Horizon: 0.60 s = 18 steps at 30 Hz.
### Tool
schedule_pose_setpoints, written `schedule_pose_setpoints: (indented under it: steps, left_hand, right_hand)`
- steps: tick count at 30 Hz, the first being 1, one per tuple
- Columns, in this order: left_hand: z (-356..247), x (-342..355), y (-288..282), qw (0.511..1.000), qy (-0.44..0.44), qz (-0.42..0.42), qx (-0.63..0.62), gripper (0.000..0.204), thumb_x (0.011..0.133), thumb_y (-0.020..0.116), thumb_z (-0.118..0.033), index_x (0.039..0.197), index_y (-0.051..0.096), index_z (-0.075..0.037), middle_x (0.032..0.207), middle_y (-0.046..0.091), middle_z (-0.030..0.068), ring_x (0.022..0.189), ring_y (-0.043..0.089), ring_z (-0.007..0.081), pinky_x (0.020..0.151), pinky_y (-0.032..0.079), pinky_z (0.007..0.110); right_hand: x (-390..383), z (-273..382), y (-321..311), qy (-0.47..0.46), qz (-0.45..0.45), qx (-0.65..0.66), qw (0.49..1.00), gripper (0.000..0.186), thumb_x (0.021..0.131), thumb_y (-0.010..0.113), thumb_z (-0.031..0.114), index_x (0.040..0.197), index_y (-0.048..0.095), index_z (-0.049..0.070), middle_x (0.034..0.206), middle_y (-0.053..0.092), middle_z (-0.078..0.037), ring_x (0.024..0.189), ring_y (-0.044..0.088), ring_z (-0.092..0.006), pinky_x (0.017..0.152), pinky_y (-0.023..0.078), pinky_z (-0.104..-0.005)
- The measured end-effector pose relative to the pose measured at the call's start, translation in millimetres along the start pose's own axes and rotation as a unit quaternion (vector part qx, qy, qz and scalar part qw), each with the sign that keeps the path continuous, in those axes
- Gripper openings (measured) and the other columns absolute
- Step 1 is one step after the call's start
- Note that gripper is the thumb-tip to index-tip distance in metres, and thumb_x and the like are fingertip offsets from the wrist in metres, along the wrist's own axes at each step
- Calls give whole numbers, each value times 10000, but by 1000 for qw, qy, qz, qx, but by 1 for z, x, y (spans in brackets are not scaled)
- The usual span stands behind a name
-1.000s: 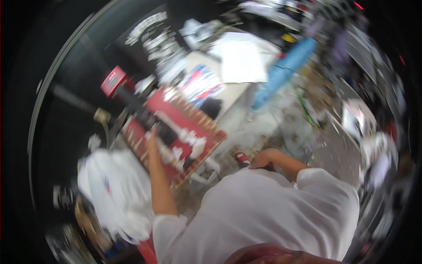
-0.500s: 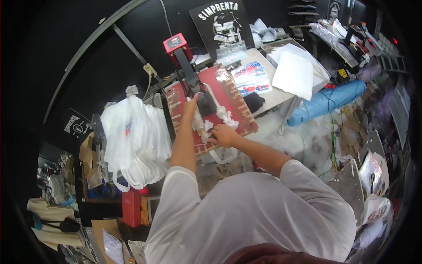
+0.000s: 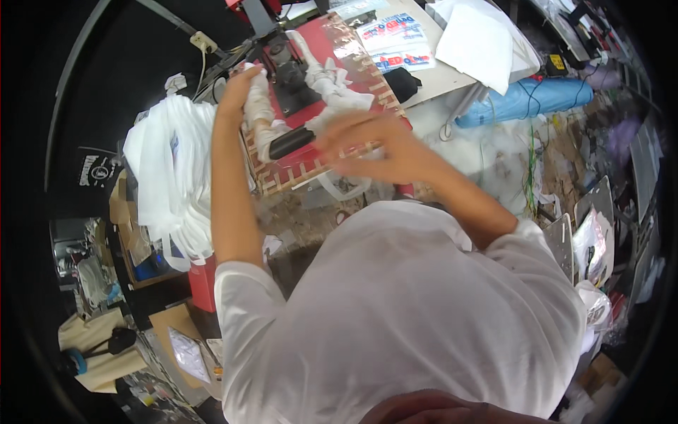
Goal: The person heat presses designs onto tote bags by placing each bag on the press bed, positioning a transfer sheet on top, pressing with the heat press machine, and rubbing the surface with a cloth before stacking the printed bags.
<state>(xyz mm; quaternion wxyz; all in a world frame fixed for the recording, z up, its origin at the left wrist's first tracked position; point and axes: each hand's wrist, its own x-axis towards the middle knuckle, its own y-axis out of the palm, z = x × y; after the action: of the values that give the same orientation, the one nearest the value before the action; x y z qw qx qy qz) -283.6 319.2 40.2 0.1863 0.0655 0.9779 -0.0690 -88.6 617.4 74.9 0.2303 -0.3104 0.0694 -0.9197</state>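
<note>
While left hand (image 3: 236, 88) grips the bunched white cloth (image 3: 260, 113) on the red heat-press platen (image 3: 332, 134), right hand (image 3: 367, 141) (blurred, fingers spread, empty) hovers — best pull fabric flat w/o wrinkles.

A garment-printing workshop: red heat press (image 3: 311, 92), stacked white shirts (image 3: 173, 177), printed transfer sheets (image 3: 392, 39), cluttered floor.

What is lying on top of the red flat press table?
On the red flat press table lies bunched white cloth, and the left hand grips one end. A black handle sits there too. The blurred right hand covers the front edge.
</note>
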Motion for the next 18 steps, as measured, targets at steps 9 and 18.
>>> schedule_pose_setpoints:
  steps: [9, 18]
  left_hand:
    - [53, -197, -2, 986, 75, 143, 31, 435, 965, 562, -348, 1158, 551, 41, 894, 632, 113, 885, 621, 197, 773, 495, 293]
    - [163, -155, 170, 944, -85, 319, 16, 350, 948, 604, -305, 1179, 632, -44, 1106, 636, 44, 1052, 560, 135, 924, 432, 289]
  right_hand:
    - [-228, -60, -56, 785, -119, 122, 595, 862, 871, 594, 544, 1449, 353, -49, 1485, 397, -193, 1327, 424, -260, 1096, 308, -324]
    - [-297, -103, -20, 710, -201, 283, 613, 1001, 830, 651, 507, 1511, 168, -44, 1501, 352, -218, 1340, 411, -252, 1097, 303, -289]
